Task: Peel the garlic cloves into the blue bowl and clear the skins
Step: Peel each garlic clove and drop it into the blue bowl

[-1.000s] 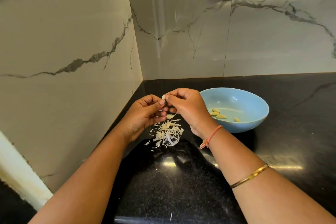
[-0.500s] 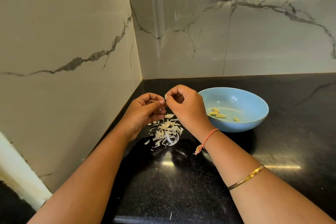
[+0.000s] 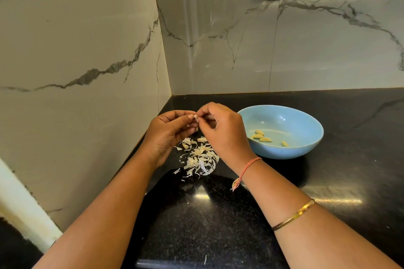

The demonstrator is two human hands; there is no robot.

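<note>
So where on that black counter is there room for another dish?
Bare counter lies right of the blue bowl, and in a strip between the bowl and the back wall. Nearer than the skin pile there are only stray flecks. It is crowded by the left wall: left hand and right hand pinch a garlic clove above that pile.

Left of the grip on the pale garlic clove [image 3: 196, 117] rises a grey-veined marble wall [image 3: 87, 116]; right sits a round blue bowl [image 3: 284, 151], beneath a heap of papery skins [image 3: 201, 157]. Nearer the body, glossy black stone counter [image 3: 218, 214] lies open.
</note>
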